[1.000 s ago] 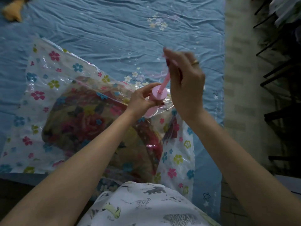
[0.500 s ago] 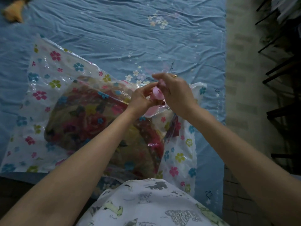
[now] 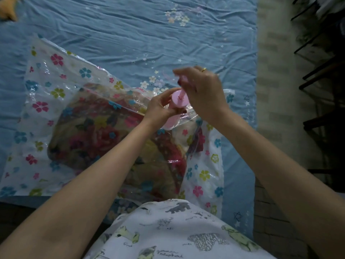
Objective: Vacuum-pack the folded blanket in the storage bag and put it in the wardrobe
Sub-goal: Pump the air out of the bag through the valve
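Folded floral blanket in red, yellow and green fleece sits inside the clear plastic storage bag printed with coloured flowers. Bag lies flat on the bed, on the blue wrinkled bedsheet; blanket fills the near-right part of it, flat plastic margins to the left and far side.

Pink plastic hand pump stands on the bag's top face, over the blanket's far-right corner, tilted slightly. Left hand curled round the pump barrel, thumb and fingers wrapped on it. Right hand above it, fingers closed on the pink plunger rod; rod shows between barrel cap and fingers, handle hidden in the grip. Gold ring on a right finger.

White animal-print shirt at bottom. Orange soft object at the bed's far-left corner, blurred. Tiled floor on the right.
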